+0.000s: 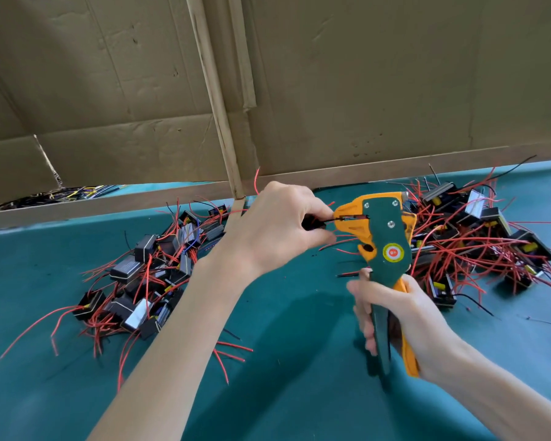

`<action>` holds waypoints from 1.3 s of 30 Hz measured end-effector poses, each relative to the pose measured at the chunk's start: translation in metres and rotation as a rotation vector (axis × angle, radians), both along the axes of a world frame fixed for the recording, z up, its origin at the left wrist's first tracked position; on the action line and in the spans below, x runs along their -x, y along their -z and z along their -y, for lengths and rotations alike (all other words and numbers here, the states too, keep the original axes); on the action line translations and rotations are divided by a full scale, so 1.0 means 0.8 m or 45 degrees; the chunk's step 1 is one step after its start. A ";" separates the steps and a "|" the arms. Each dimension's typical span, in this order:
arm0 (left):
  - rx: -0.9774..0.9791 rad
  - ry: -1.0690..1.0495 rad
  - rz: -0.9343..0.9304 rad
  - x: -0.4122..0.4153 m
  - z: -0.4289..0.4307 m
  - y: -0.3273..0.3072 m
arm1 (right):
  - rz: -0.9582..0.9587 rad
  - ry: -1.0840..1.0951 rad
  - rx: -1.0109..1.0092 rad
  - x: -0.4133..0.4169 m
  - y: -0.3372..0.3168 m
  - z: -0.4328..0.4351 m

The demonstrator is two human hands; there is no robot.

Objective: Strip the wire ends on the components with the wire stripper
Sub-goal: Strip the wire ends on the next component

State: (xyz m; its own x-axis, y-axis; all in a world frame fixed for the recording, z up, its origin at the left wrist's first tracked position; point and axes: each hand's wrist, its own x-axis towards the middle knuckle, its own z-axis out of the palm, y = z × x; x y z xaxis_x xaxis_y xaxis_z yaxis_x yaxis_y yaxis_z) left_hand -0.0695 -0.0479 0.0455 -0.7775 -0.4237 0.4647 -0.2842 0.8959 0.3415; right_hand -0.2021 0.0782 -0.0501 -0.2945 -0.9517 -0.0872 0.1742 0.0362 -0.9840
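My right hand (398,316) grips the handles of a green and orange wire stripper (384,237), held upright above the teal table. My left hand (277,224) holds a small black component (312,222), mostly hidden by the fingers, just left of the stripper's jaws. A thin black wire (331,219) runs from that component into the orange jaw. Thin red wires hang below the held component.
A pile of black components with red wires (140,281) lies on the teal table (299,361) at the left. A second pile (477,243) lies at the right behind the stripper. Cardboard panels (363,90) stand along the table's back edge. Loose red wire pieces (229,354) lie near my left forearm.
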 end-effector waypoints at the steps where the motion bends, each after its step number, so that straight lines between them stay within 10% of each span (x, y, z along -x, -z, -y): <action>1: -0.007 -0.007 0.042 0.001 0.001 0.002 | 0.019 -0.020 -0.018 0.000 0.000 0.000; 12: -0.004 -0.276 -0.012 -0.002 0.029 0.001 | 0.361 -0.423 -0.073 0.019 0.006 0.013; 20: -0.029 0.222 -0.242 0.147 -0.026 -0.031 | 0.483 -0.428 -0.076 0.026 0.015 0.018; 25: -0.056 0.250 0.169 0.211 -0.039 -0.010 | 0.562 -0.356 -0.077 0.032 0.013 0.020; 33: -0.131 0.231 0.024 0.124 -0.038 -0.010 | 0.610 -0.316 -0.071 0.033 0.017 0.022; 39: -0.080 -0.445 0.165 -0.018 0.034 -0.022 | 0.553 -0.299 -0.040 0.034 0.020 0.023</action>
